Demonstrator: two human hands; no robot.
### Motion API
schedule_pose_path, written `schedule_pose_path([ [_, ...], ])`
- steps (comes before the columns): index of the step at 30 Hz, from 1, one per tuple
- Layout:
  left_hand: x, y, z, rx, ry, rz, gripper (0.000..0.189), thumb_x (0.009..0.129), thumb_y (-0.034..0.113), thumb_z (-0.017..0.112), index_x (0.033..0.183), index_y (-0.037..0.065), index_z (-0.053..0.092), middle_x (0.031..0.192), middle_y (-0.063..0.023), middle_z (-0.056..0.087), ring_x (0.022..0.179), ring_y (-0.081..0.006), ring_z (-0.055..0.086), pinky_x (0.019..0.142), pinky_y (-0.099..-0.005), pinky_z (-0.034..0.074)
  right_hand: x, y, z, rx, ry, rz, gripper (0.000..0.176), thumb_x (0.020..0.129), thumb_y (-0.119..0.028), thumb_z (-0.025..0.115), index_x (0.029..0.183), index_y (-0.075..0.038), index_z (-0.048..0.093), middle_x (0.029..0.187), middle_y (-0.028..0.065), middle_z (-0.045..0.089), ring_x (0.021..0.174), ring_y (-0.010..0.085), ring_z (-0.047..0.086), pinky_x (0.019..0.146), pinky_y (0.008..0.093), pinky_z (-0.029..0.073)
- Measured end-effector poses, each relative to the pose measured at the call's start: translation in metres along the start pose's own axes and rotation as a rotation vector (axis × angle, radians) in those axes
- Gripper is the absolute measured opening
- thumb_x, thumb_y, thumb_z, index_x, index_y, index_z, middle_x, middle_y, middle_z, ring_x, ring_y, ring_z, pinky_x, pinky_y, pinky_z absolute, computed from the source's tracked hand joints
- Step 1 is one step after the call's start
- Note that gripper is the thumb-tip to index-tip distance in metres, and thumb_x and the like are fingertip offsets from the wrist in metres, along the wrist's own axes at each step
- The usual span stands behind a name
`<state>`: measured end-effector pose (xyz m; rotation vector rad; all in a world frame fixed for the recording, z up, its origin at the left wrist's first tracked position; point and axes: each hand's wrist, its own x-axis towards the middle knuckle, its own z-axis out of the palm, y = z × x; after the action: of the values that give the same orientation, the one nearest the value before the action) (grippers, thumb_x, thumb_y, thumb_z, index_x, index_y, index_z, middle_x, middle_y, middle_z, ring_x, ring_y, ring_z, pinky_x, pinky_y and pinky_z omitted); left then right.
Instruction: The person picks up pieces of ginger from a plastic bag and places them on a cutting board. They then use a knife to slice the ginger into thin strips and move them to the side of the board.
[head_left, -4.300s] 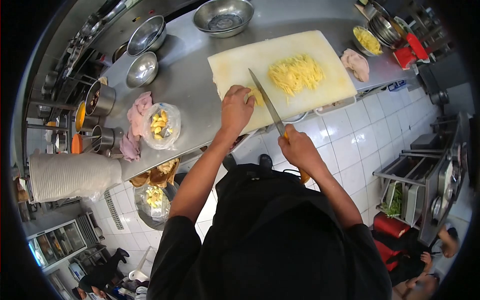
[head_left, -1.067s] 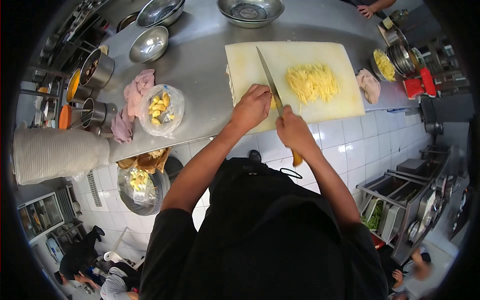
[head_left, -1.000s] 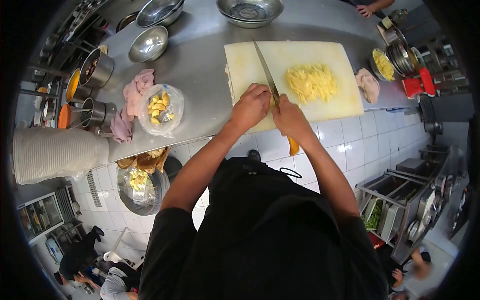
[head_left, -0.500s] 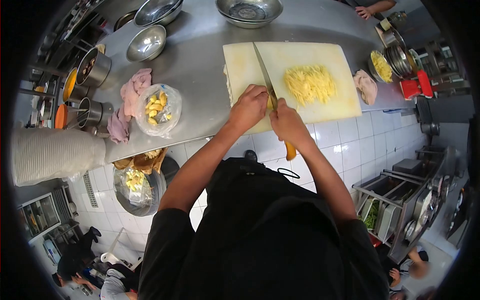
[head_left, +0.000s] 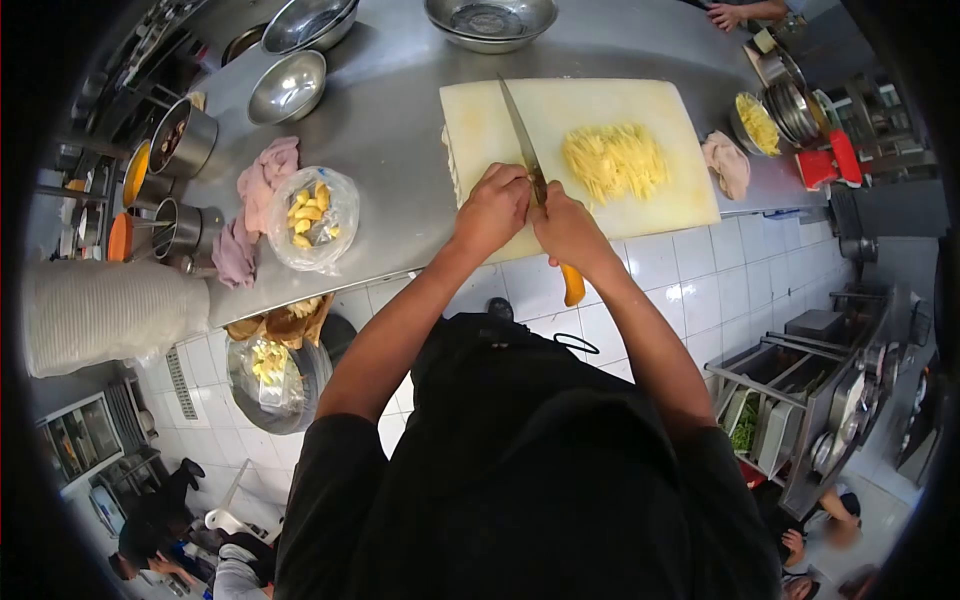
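Observation:
My right hand is wrapped round the yellow handle of a long kitchen knife, whose blade points away across the left part of the white cutting board. Beside the blade, my left hand is closed with its fingers curled down near the board's front edge. Whatever lies under those fingers is mostly hidden; a pale yellowish bit shows near the knife. Right of the blade, a heap of thin pale-yellow shreds rests on the board.
Left of the board are a clear plastic bag of yellow peeled chunks and pink cloths. Steel bowls stand farther back. At right lie another cloth and a bowl of shreds. Another person's hand appears at the far edge.
Both hands and the knife have shifted only slightly on the board, and the left fingers now sit closer to the right hand. The shred heap looks much the same.

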<state>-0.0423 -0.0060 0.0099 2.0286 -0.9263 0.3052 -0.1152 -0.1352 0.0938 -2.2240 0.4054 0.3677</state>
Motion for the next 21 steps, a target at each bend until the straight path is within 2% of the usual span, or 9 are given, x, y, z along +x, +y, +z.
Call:
schedule_pose_path([
  [13, 0.0, 0.0, 0.001, -0.03, 0.133, -0.03, 0.006, 0.085, 0.0, 0.07, 0.089, -0.001, 0.073, 0.101, -0.0099, 0.069, 0.096, -0.0295, 0.065, 0.085, -0.0392, 0.056, -0.048, -0.031, -0.031, 0.004, -0.115, 0.145, 0.029, 0.098, -0.013, 0.047, 0.111, 0.013, 0.048, 0.07, 0.0266, 0.066, 0.051, 0.0337, 0.067, 0.054, 0.0458, 0.055],
  [21, 0.002, 0.005, -0.003, -0.057, 0.153, -0.036, 0.006, 0.084, 0.002, 0.071, 0.09, 0.0, 0.073, 0.1, -0.0094, 0.069, 0.095, -0.0298, 0.065, 0.084, -0.0398, 0.056, -0.046, -0.027, -0.029, 0.02, -0.101, 0.142, 0.028, 0.098, -0.013, 0.046, 0.111, 0.013, 0.047, 0.07, 0.0279, 0.066, 0.05, 0.0348, 0.067, 0.055, 0.0463, 0.057],
])
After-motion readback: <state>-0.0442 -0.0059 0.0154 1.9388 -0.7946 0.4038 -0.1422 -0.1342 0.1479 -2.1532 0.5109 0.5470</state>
